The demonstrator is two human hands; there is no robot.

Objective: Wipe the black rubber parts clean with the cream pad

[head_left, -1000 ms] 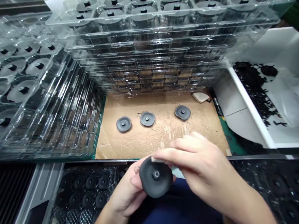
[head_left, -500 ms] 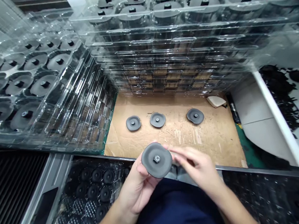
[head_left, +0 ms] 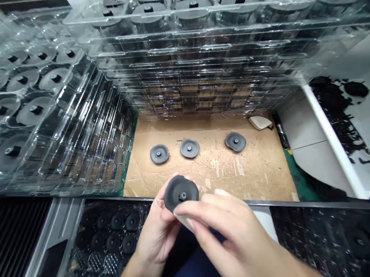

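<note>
I have the left hand (head_left: pixel 157 231) gripping a dark disc (head_left: pixel 174 188) by the cardboard's (head_left: pixel 208 174) near edge, the right hand (head_left: pixel 229 228) pinching a pale piece (head_left: pixel 183 220) at its rim; three loose discs (head_left: pixel 190 145) lie untrayed, many already in trays (head_left: pixel 216 48)

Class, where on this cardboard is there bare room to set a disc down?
Bare cardboard: between the middle disc and right disc, and between right disc and green mat. Crowded: between the left disc and middle disc.
</note>
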